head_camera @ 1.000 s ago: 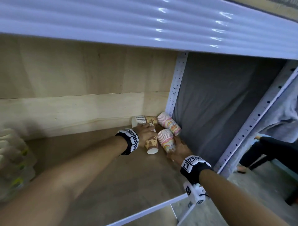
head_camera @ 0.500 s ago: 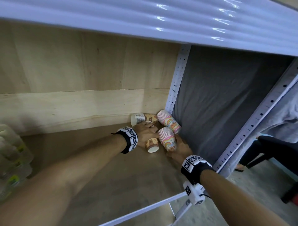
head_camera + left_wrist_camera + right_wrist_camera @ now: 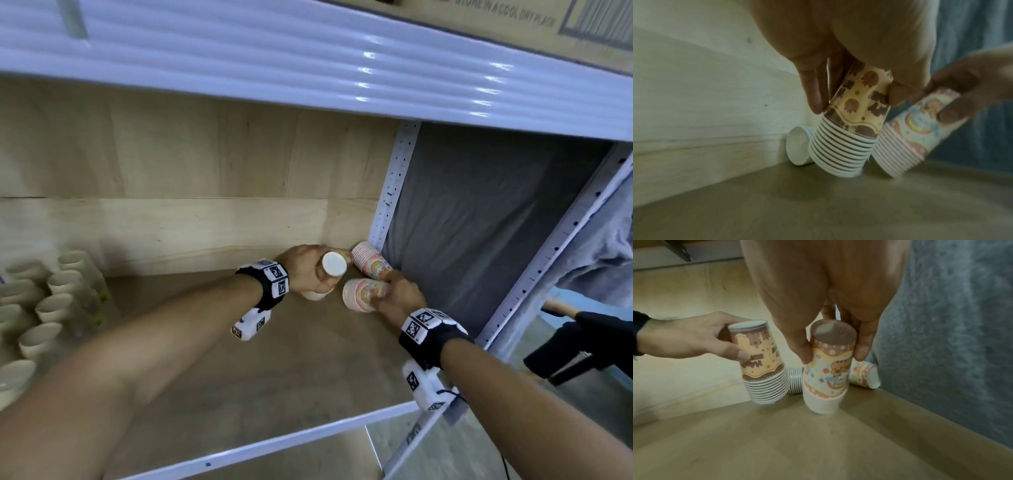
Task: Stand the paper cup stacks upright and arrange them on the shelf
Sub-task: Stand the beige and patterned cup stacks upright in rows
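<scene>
Both hands worked in the back right corner of the shelf [image 3: 260, 404], each with its own cup stack. The left hand [image 3: 303, 270] had thumb & fingers curled round the brown stack [image 3: 851, 129] near its closed base; stack was mouth-down, rims at or just above the board, long axis nearly vertical w/ a slight lean. The right hand [image 3: 399, 296] pinched the pink stack [image 3: 826, 368] between thumb & fingers at its base end; in the head view it was tilted more, rim end toward the left stack. The two stacks sat just beside each other, so tipping the pink one up probably needs care not to knock the brown one.

Behind them, two more stacks lay on their sides: one against the wood back wall [image 3: 798, 146], one by the grey cloth [image 3: 866, 376] at the post. Both likely next. Pale cups [image 3: 51, 301] stood well apart at far left.
</scene>
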`<state>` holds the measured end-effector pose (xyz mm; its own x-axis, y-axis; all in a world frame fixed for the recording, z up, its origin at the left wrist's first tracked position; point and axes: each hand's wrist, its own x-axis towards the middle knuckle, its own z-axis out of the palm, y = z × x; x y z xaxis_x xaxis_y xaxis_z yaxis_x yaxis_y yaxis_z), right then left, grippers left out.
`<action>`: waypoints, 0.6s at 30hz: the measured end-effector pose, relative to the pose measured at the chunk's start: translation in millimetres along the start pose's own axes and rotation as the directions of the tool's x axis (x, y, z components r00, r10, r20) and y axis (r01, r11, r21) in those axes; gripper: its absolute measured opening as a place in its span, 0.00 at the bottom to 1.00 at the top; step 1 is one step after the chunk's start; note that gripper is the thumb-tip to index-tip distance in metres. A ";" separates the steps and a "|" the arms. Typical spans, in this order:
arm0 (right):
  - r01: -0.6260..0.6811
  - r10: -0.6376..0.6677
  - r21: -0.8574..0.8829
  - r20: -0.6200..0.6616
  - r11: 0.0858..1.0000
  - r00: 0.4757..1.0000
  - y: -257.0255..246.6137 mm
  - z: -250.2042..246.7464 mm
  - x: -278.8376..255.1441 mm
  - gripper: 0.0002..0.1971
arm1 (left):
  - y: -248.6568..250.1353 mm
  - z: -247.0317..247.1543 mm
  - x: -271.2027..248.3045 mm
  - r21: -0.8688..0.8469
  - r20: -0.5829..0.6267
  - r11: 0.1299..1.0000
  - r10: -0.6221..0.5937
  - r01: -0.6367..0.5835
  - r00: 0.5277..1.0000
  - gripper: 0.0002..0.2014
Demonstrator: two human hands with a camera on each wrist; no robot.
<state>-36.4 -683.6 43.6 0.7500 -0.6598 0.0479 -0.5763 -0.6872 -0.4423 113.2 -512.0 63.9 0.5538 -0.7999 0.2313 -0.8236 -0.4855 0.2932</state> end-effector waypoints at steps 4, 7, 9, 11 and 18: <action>0.065 -0.065 -0.017 0.043 0.998 0.997 -25.3 -13.1 -2.6 0.26 | -10.7 -27.6 -11.6 -0.176 0.028 0.968 -0.174 0.176 0.984 0.30; 0.142 -0.137 -0.050 0.093 0.989 0.986 -49.6 -16.1 -5.3 0.26 | -19.9 -48.5 -24.6 -0.256 0.011 0.933 -0.259 0.253 0.966 0.28; 0.198 -0.189 -0.057 0.131 0.979 0.973 -68.3 -16.6 -7.8 0.28 | -25.6 -62.5 -37.1 -0.282 -0.003 0.912 -0.312 0.298 0.950 0.28; 0.251 -0.234 -0.082 0.176 0.964 0.956 -89.9 -16.5 -11.8 0.28 | -33.8 -74.5 -50.8 -0.308 -0.014 0.887 -0.366 0.344 0.931 0.29; 0.412 -0.387 -0.051 0.258 0.910 0.885 -160.7 8.3 -25.0 0.24 | -63.9 -102.5 -102.5 -0.269 0.014 0.821 -0.520 0.504 0.854 0.28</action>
<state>40.1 -554.2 106.0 0.9707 -0.2398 -0.0177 -0.2315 -0.9125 -0.3371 121.6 -362.9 116.6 0.8995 -0.4358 0.0323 -0.3641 -0.7064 0.6070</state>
